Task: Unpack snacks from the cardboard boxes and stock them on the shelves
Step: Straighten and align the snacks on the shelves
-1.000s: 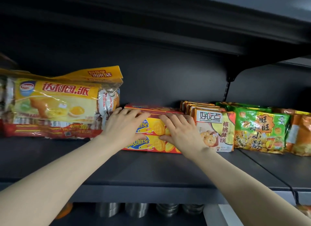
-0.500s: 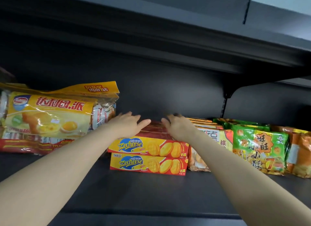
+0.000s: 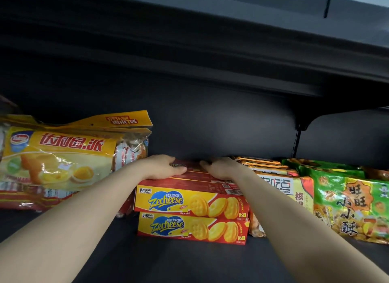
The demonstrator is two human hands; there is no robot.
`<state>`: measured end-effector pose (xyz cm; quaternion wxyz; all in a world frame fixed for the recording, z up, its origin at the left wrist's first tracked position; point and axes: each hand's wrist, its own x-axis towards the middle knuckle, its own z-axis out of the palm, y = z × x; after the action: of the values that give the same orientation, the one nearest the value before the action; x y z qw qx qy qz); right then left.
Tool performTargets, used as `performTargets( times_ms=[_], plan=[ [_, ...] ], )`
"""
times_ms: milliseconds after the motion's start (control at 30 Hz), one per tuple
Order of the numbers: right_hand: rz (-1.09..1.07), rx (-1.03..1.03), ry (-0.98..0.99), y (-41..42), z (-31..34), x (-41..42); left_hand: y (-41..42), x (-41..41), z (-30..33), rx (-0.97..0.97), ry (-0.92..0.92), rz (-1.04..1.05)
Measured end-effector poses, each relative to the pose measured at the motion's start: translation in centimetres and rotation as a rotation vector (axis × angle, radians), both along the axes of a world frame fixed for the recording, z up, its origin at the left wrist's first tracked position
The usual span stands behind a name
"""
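Two stacked red-and-yellow cardboard Zecheese biscuit boxes [image 3: 190,204] were set on the dark metal shelf [image 3: 189,261]; the left hand [image 3: 161,167] and right hand [image 3: 221,168] were laid flat, fingers spread, on the upper box, nothing gripped.

The shelf [image 3: 189,259] looked like dark metal with a matt, smooth coat, as did the back panel [image 3: 221,124]. The two Zecheese boxes [image 3: 192,216] were printed cardboard with a slight sheen. The yellow pie bag [image 3: 61,156] was glossy, crinkled clear-and-printed plastic that caught highlights. The green snack bag [image 3: 349,202] was shiny plastic film, wrinkled.
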<state>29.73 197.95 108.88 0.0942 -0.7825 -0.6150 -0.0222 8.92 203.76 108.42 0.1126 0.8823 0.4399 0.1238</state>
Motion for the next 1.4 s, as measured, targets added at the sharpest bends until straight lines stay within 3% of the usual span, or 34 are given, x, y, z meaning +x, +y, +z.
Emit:
performTargets(
  times_ms=[233,400,600,800,867,900,967,1033,1133,1400],
  plan=[
    [0.063,0.04,0.026,-1.4,0.3,-0.4,-0.3,-0.2,0.1,-0.032,-0.113,-0.002],
    [-0.008,0.05,0.001,-4.9,0.4,-2.8,-2.9,-1.8,0.8,0.118,-0.119,0.057],
    [-0.112,0.196,-0.017,-9.7,-2.6,-4.0,-6.4,-3.4,-1.4,0.081,-0.092,0.075],
    [-0.055,0.444,-0.011,-11.1,-3.7,-4.1,-7.4,-3.7,-2.8,0.13,-0.306,0.062],
    [-0.013,0.56,-0.115,-12.3,-5.0,-3.7,-8.0,-4.4,-3.6,0.144,-0.377,0.045],
    [0.051,0.624,-0.265,-13.1,-5.7,-3.4,-8.4,-4.9,-4.0,0.231,-0.344,0.028],
    [0.263,0.681,-0.625,-14.6,-7.5,-2.0,-9.1,-6.0,-5.6,0.617,-0.141,-0.077],
    [0.413,0.595,-0.861,-15.6,-8.5,-0.3,-9.4,-6.4,-6.8,0.951,0.082,-0.25],
    [0.452,0.521,-0.938,-15.3,-9.0,1.0,-9.3,-5.6,-7.4,0.981,0.259,-0.296],
    [0.485,0.504,-0.831,-14.0,-9.1,1.1,-8.1,-5.0,-7.8,0.968,0.202,-0.268]
  ],
)
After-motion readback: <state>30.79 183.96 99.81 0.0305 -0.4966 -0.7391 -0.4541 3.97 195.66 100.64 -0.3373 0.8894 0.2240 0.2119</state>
